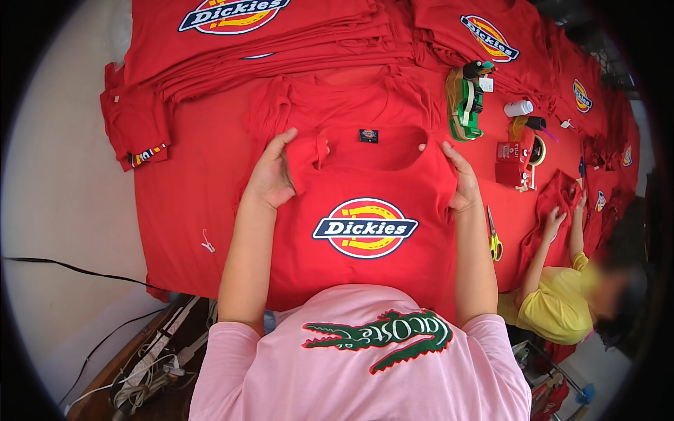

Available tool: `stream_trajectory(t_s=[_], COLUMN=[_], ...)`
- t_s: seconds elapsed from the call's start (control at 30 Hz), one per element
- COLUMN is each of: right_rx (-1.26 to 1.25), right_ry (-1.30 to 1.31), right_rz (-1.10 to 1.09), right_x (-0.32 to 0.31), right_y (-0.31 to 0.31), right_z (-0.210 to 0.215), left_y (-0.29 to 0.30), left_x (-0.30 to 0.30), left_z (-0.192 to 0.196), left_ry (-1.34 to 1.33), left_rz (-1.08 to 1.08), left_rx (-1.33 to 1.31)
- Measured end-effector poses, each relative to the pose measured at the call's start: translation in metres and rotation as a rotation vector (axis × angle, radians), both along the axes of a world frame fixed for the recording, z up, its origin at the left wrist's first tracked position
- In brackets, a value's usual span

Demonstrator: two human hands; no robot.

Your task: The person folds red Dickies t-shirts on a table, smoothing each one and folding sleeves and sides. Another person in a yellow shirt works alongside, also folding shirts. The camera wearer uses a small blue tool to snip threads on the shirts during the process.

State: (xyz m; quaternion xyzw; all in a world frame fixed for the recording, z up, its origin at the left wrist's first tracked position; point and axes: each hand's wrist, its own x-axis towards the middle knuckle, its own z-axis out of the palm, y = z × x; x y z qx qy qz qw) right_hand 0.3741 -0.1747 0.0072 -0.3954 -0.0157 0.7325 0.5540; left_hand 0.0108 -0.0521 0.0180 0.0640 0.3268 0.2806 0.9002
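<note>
A red T-shirt [302, 259] with a printed chest logo lies front up before me, its neckline pointing away. My left hand [274, 172] grips its left shoulder, thumb on top and fingers tucked under the cloth. At the opposite shoulder, my right hand [461, 179] holds the fabric the same way. Between the hands a small dark neck label shows inside the collar. Just beyond lies another red shirt [337, 95], partly covered by the one I hold.
Stacked red shirts [316, 42] fill the far side. To the right are a green tape dispenser [465, 105], a red tape dispenser [514, 165], a white spool [518, 108] and yellow-handled scissors [495, 242]. A co-worker in yellow [558, 309] handles another red shirt at the right.
</note>
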Motion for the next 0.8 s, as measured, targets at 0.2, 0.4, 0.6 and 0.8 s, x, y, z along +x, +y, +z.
stream_trajectory(t_s=[0.2, 0.4, 0.6, 0.8], right_rx=[0.163, 0.351, 0.336, 0.378], right_ry=[-0.052, -0.275, -0.139, -0.167], right_rz=[0.074, 0.140, 0.143, 0.000], right_x=[-0.017, -0.001, -0.032, 0.012], right_y=[0.005, -0.005, -0.010, -0.030], right_z=[0.035, 0.040, 0.049, 0.054], left_y=[-0.012, -0.025, -0.027, -0.039], left_x=[-0.011, 0.002, -0.008, -0.032], left_z=[-0.035, 0.003, -0.018, 0.006], left_ry=[-0.091, -0.200, -0.412, 0.903], left_rz=[-0.079, 0.046, -0.116, -0.141], left_rx=[0.213, 0.506, 0.351, 0.907])
